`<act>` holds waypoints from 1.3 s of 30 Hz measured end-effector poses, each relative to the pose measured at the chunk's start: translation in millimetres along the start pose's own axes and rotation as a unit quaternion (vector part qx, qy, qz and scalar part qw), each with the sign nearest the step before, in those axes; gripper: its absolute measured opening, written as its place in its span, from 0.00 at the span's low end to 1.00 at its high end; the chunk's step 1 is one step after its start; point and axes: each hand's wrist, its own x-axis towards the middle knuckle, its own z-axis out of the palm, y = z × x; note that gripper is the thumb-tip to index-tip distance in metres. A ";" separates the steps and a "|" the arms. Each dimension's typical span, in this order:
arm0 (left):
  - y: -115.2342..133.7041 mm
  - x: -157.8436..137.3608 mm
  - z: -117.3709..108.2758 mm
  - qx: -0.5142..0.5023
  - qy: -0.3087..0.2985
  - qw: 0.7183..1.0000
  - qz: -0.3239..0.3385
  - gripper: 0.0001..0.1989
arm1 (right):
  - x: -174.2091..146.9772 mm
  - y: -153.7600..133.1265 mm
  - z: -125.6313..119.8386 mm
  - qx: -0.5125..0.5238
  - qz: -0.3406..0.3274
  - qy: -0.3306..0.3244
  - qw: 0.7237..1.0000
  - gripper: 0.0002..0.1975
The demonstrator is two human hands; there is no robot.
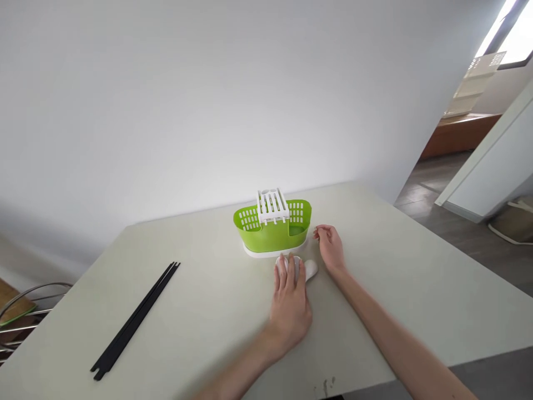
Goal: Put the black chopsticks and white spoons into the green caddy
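A green slotted cutlery caddy (272, 233) with a white divider on top and a white base stands on the pale table (416, 278), near its far edge. Just in front of it lies a small white object (310, 269). My left hand (290, 303) lies flat over that object, fingers extended, covering most of it. I cannot tell what the object is. My right hand (330, 247) rests on the table right of the caddy, fingers loosely curled and holding nothing.
Black chopsticks (135, 319) lie together diagonally on the left part of the table. A metal rack (25, 316) sticks out beyond the table's left edge. A doorway and wooden floor are on the right.
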 end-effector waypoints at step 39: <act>-196.1 -97.7 -208.6 0.168 0.143 0.971 -0.097 0.21 | -87.1 -47.0 -89.3 -0.346 -0.239 -0.341 0.841 0.19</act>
